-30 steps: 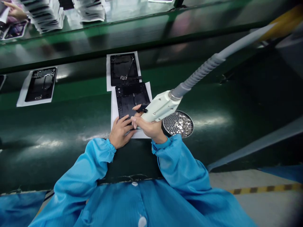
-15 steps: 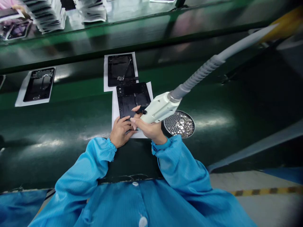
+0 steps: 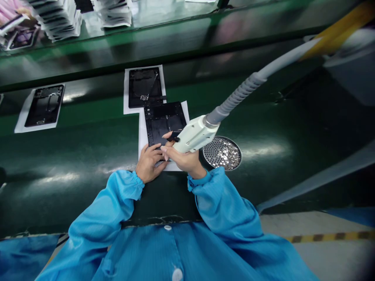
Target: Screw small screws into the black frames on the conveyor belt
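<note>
Electric screwdriver (image 3: 195, 136), pale plastic body, sits in the right hand (image 3: 183, 158), fingers wrapped closed around the grip, nose aimed down toward 8 o'clock at the near edge of the black tablet back panel (image 3: 164, 123). Tip itself hidden behind the fingers. Grey ribbed cable sleeve (image 3: 237, 95) leaves the tool's rear toward 2 o'clock, rising off the bench (image 3: 73, 156).

Left hand (image 3: 149, 162) rests flat, fingers spread and lightly curled, pressing the panel's near-left corner; gripping nothing.

Panel lies on a white sheet (image 3: 141, 134) at 12 o'clock from the hands. Round perforated dish of small screws (image 3: 222, 153) just beside the right wrist at 3 o'clock. A second panel (image 3: 145, 88) on its own sheet touches the first at 11 o'clock; a third (image 3: 44, 105) lies well apart at 10 o'clock.

Handling judgement: the tool looks rigid and moderately light, with the cable likely tugging at its rear; best held mid-body, as now. The panel looks thin, stiff and scratch-prone; hold it by the edges.
</note>
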The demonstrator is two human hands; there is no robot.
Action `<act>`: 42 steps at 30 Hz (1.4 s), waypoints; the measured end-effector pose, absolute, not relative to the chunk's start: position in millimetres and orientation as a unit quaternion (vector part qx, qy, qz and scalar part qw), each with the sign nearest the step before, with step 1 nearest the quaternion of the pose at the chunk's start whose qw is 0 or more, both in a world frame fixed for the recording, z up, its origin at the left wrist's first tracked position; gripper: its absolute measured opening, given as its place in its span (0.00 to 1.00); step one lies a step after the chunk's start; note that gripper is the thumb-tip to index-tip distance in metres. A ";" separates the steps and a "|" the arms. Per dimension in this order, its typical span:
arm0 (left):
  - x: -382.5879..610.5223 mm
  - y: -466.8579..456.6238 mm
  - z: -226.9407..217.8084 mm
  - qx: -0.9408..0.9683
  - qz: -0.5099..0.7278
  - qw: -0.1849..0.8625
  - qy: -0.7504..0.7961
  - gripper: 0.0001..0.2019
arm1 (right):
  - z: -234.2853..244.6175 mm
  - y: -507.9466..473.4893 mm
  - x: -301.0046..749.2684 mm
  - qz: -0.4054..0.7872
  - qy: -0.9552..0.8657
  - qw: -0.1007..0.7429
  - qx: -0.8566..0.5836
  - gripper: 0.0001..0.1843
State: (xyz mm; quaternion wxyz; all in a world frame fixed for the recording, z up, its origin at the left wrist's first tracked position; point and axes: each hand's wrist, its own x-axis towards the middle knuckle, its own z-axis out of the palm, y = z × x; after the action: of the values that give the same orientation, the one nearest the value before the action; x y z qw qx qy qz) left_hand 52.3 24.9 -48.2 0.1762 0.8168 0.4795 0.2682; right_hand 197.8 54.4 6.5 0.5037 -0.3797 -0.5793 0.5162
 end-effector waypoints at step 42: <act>53.9 25.8 -52.2 0.798 0.271 0.183 0.506 0.13 | -4.0 68.6 205.2 0.438 -0.556 0.562 -0.428 0.12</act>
State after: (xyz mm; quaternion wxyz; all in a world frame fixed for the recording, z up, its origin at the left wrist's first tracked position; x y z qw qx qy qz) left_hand 53.9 25.8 -52.2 0.1835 0.7983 0.5055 0.2711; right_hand 205.2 68.6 -4.0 0.5620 -0.4279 -0.5564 0.4376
